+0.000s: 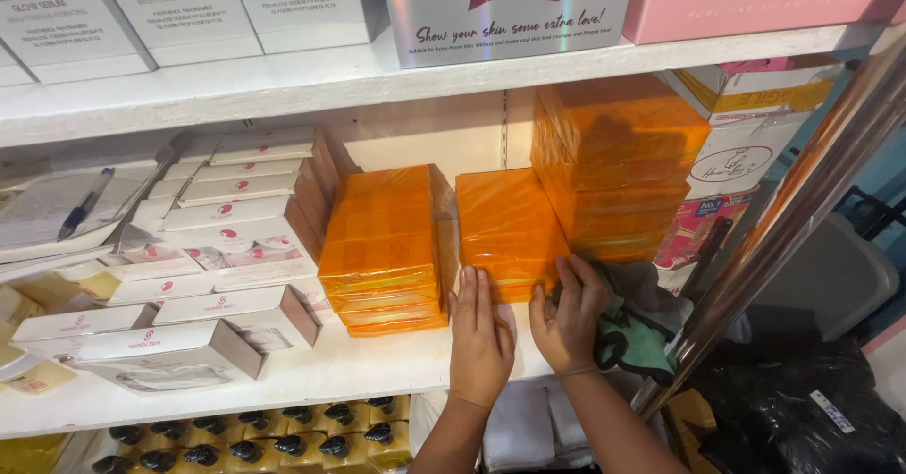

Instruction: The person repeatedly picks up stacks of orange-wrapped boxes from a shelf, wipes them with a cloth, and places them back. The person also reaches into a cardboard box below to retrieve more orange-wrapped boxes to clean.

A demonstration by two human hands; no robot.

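Note:
My left hand lies flat on the white shelf, its fingertips touching the front of a middle stack of orange wrapped packs. My right hand presses against the same stack's right front corner and keeps a green and grey cloth bunched under its fingers. Another stack of orange packs stands just left of my left hand. A taller orange stack rises behind and to the right.
White open boxes with red marks fill the shelf's left side. A notebook with a blue pen lies far left. Boxes line the upper shelf. Dark-capped bottles sit below. A metal pole slants at right.

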